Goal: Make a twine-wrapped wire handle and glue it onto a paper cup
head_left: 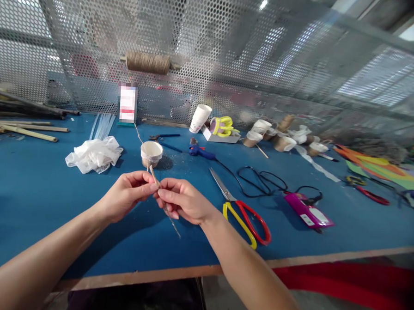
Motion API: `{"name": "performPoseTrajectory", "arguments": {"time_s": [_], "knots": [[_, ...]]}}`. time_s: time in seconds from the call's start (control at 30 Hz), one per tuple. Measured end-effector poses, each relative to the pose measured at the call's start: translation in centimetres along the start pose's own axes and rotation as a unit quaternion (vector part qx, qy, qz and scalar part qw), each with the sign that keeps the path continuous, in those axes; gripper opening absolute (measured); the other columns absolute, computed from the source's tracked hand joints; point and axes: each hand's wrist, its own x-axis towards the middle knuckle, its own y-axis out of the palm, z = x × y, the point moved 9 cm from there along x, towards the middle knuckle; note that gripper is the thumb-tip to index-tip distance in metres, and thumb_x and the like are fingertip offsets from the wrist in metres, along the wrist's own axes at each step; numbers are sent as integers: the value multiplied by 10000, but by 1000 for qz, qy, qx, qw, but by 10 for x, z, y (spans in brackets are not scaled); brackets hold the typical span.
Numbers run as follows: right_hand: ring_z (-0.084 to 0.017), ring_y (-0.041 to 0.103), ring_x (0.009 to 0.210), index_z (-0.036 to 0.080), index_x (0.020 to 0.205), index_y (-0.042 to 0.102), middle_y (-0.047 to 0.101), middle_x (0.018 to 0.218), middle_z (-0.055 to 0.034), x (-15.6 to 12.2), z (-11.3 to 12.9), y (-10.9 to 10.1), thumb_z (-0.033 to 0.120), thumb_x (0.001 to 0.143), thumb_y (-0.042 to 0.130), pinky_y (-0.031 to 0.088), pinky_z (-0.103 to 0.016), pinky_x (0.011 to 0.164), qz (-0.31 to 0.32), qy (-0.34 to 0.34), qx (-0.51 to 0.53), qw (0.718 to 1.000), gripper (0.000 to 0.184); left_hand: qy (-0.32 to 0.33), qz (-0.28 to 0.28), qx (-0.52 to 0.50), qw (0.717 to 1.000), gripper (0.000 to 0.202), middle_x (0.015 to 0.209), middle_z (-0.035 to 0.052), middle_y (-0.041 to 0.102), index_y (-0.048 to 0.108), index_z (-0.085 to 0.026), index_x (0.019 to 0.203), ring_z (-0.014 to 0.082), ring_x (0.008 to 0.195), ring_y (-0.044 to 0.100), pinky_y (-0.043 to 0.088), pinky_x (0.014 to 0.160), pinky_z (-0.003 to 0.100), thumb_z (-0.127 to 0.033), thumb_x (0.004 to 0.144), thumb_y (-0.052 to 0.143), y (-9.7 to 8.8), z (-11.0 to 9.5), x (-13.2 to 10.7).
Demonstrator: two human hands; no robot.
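Note:
My left hand [126, 194] and my right hand [182, 201] meet above the blue tabletop [35, 187], fingers pinched together. Both pinch a thin stick [173, 222] that runs from between the fingertips down and to the right. Its upper tip shows just above the fingers. A small paper cup [151, 154] wrapped with twine stands just beyond the hands. Red and yellow scissors [240, 211] lie to the right of my right hand.
A crumpled clear plastic bag [94, 154] lies at the left. A blue glue gun [200, 151], black cable [261, 181] and magenta device [308, 212] lie to the right. Several paper cups [263, 132], bamboo sticks [24, 129], a twine spool [147, 62] and coloured paper [383, 166] sit further back.

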Motion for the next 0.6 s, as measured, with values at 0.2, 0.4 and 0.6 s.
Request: {"name": "performPoseTrajectory", "arguments": {"time_s": [0.2,0.4,0.6], "knots": [[-26,370,366,162,673,497,496,545,58,0,7,-10,292,738,594,286,-163,344,-70,-36,-90,993,175,15,-34,51,998,171,605,-15,577,597,-127,603,58,521,468,314,485,191,-239,610,726,-8,-2,3],[-50,408,478,154,671,545,502,588,30,-4,18,-15,268,749,584,328,-184,424,-144,-102,-212,961,143,24,-68,83,994,168,565,-25,548,597,-122,608,47,489,419,286,460,184,-238,618,719,-17,-1,4],[-10,323,363,145,707,514,505,545,47,2,-5,11,336,694,653,228,-137,310,61,37,141,987,237,18,41,-10,999,177,640,13,586,592,-131,619,99,582,526,384,543,217,-244,620,728,4,-8,-1]]}}
